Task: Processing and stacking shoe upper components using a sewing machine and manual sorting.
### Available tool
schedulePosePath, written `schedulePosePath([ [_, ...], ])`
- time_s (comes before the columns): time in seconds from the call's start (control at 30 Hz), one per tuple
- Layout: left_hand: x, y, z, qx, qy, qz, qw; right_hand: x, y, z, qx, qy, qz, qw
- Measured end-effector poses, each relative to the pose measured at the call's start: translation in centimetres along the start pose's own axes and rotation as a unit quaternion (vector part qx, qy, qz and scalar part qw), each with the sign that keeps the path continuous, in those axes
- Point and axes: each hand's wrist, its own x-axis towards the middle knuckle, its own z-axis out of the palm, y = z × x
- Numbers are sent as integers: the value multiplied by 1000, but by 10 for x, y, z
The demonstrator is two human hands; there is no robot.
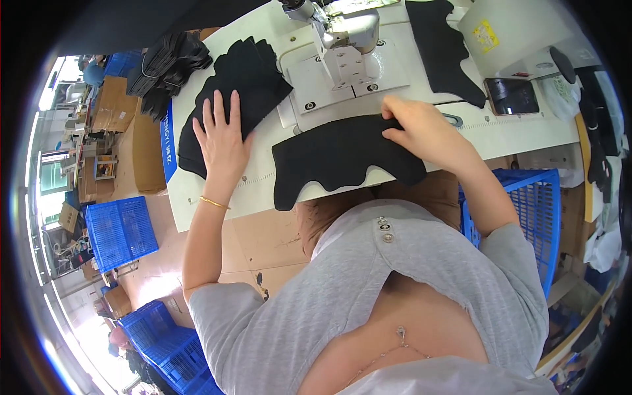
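Observation:
My left hand (224, 141) lies flat with fingers spread on a fanned stack of black cut fabric pieces (240, 76) at the left of the sewing table. With my right hand (421, 128) I pinch the upper right edge of a single black fabric piece (345, 151). That piece has a scalloped lower edge and lies along the table's front edge, partly overhanging it. Just beyond it stands the head of a sewing machine (345, 59) on its metal plate. Another black fabric piece (442, 52) of wavy outline rests to the right of the machine.
A dark phone (511, 97) lies at the table's right, beside a clear plastic bag (559, 95). Bundled black pieces (168, 66) sit past the left edge. Blue crates (122, 230) stand on the floor at left; a blue basket (533, 191) is by my right arm.

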Motion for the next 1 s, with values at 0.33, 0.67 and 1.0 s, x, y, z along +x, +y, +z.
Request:
schedulePosePath([
  [0.33,41,71,-103,-598,-28,123,792,10,-59,-14,277,208,-150,926],
  [0.67,70,28,-124,-660,-112,28,743,17,-35,-4,511,-27,28,859],
  [1.0,96,-5,-117,-583,-113,47,803,31,-33,18,517,-139,95,839],
])
